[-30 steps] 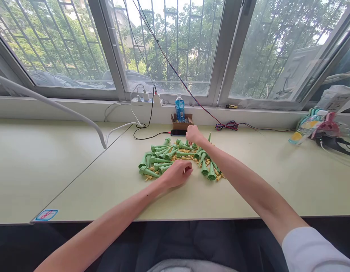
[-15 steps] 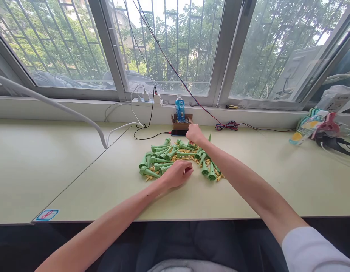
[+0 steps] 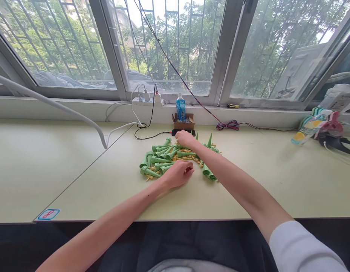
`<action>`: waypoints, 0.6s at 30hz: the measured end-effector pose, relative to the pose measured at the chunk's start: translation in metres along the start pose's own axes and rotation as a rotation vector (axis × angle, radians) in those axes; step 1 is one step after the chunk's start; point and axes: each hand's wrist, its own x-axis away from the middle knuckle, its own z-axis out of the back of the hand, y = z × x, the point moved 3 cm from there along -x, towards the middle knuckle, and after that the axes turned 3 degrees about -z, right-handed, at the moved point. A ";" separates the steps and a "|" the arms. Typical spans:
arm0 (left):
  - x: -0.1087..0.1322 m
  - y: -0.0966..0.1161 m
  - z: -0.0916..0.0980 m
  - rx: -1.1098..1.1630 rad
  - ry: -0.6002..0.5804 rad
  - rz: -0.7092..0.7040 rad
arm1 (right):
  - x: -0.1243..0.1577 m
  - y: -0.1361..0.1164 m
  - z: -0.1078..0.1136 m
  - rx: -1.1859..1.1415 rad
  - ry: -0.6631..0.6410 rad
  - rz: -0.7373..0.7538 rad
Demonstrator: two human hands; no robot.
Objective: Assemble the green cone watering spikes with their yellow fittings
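Several green cones [image 3: 150,172] lie in a heap with small yellow parts [image 3: 182,158] on the pale table. My left hand [image 3: 179,173] rests at the near edge of the heap, its fingers curled; whatever they may hold is hidden. At the far side of the heap, my right hand [image 3: 185,138] reaches over with fingers pressed together, just in front of the black phone [image 3: 176,132]. What its fingertips hold cannot be made out. A green cone [image 3: 209,140] stands upright to the right of my right forearm.
A small cardboard box [image 3: 183,124] holds a blue bottle [image 3: 180,107] behind the phone. A power strip [image 3: 142,101] and cables are at the back left. Bundled wire [image 3: 228,125] lies at the back right, with another bottle [image 3: 304,133] farther right. A white curved tube [image 3: 78,114] crosses the left side.
My right hand has moved left along the far side of the heap, uncovering upright green cones. My left hand has stayed in place with its fingers curled.
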 end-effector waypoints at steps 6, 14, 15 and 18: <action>0.000 0.002 0.000 -0.001 0.001 -0.010 | -0.010 -0.004 -0.007 0.025 0.034 -0.004; 0.001 0.001 -0.001 0.004 0.002 -0.017 | -0.007 -0.007 -0.002 0.041 0.074 0.020; 0.001 0.000 -0.001 0.005 0.000 -0.014 | -0.005 -0.007 0.000 0.041 0.084 0.029; 0.000 0.000 -0.001 0.007 -0.011 0.003 | 0.004 -0.008 0.011 0.033 0.127 0.063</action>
